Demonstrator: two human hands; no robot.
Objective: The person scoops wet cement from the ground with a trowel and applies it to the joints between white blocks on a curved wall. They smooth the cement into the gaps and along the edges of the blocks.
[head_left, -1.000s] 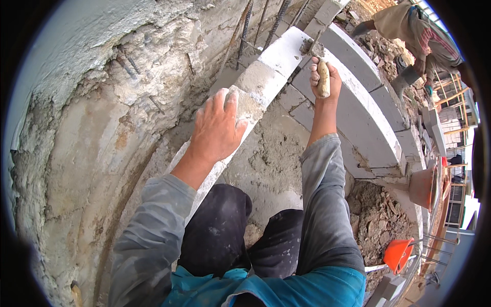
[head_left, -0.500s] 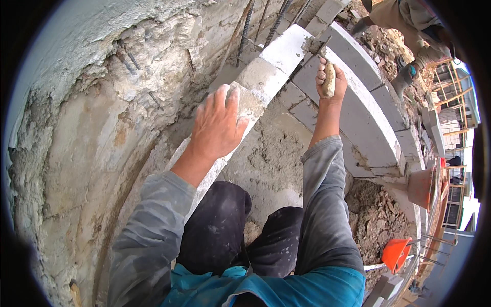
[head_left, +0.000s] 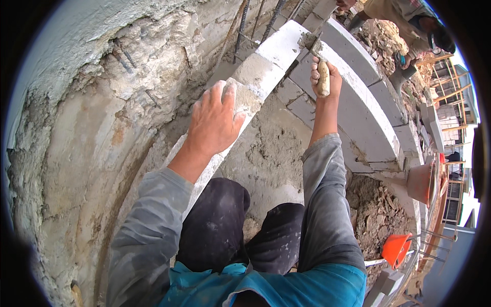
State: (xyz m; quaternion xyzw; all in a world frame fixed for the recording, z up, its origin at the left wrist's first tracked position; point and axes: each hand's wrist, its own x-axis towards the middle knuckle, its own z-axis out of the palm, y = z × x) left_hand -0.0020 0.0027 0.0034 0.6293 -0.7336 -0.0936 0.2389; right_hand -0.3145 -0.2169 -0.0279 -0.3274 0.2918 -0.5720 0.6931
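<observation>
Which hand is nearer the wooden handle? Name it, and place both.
Right. The right hand grips the wooden handle, fingers wrapped around it. The left hand is apart from it, off to its left, resting on the white block wall.

the left hand (head_left: 212, 120) rests palm-down, right hand (head_left: 326, 79) clenched.

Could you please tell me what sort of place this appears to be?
It looks like an outdoor building site: the person works at a wall of pale blocks, with bare steel rods rising near it and heaped rubble off to the right.
</observation>
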